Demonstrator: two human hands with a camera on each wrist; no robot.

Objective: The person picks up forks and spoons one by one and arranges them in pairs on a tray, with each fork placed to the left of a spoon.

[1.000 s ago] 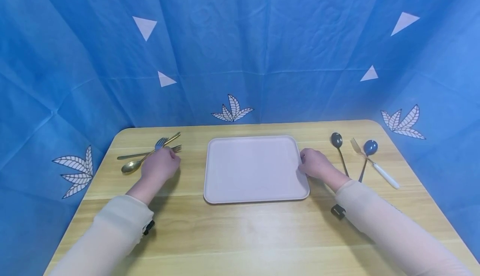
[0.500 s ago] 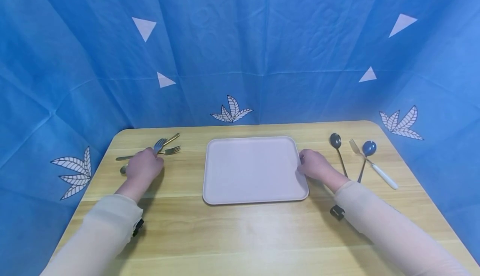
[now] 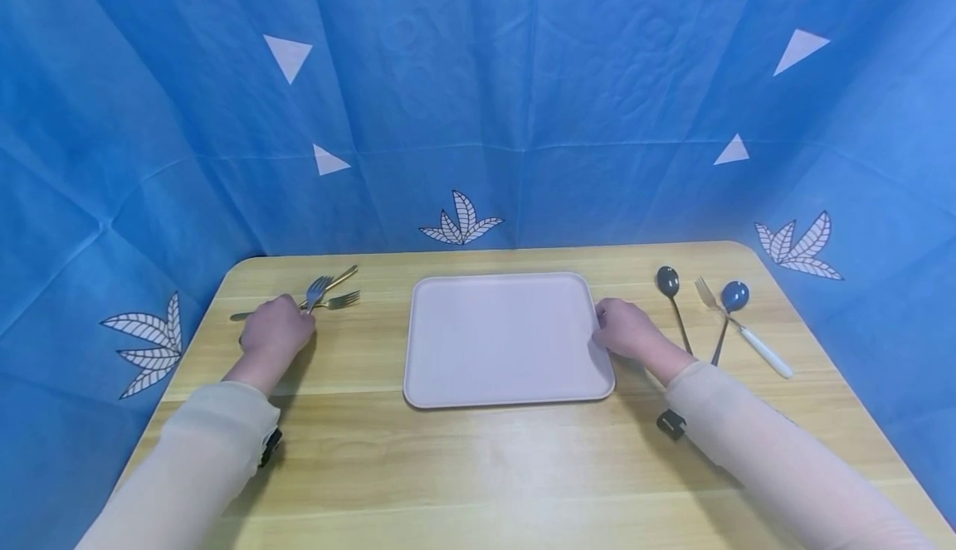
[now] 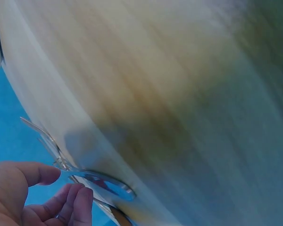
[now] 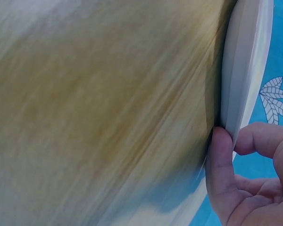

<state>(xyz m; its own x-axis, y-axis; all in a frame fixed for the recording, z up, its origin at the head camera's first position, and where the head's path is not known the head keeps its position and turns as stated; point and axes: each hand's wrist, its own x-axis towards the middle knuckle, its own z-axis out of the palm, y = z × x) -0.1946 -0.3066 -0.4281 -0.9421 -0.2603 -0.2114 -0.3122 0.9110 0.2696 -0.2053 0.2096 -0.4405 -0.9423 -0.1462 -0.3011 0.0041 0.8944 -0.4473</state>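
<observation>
My left hand (image 3: 278,331) hovers over a heap of crossed cutlery at the left of the table. In the left wrist view a gap shows between its thumb (image 4: 45,173) and loosely bent fingers, with cutlery just beyond. Beside it lie a silver fork (image 3: 317,288), a second fork (image 3: 343,299) and a gold handle (image 3: 342,276); the hand hides their other parts. My right hand (image 3: 631,330) pinches the right rim of a pale, flat rectangular tray (image 3: 508,338). Seen from the right wrist, thumb and finger press on opposite faces of the tray's edge (image 5: 236,70).
Right of the tray lie a dark spoon (image 3: 668,282), another dark spoon (image 3: 735,295) and a white-handled fork (image 3: 765,351) crossing it. A blue patterned cloth (image 3: 478,102) stands behind and beside the wooden table (image 3: 478,467).
My left hand has moved left over the cutlery, uncovering the second fork and covering the gold spoon's bowl. My right hand and the tray stay in place.
</observation>
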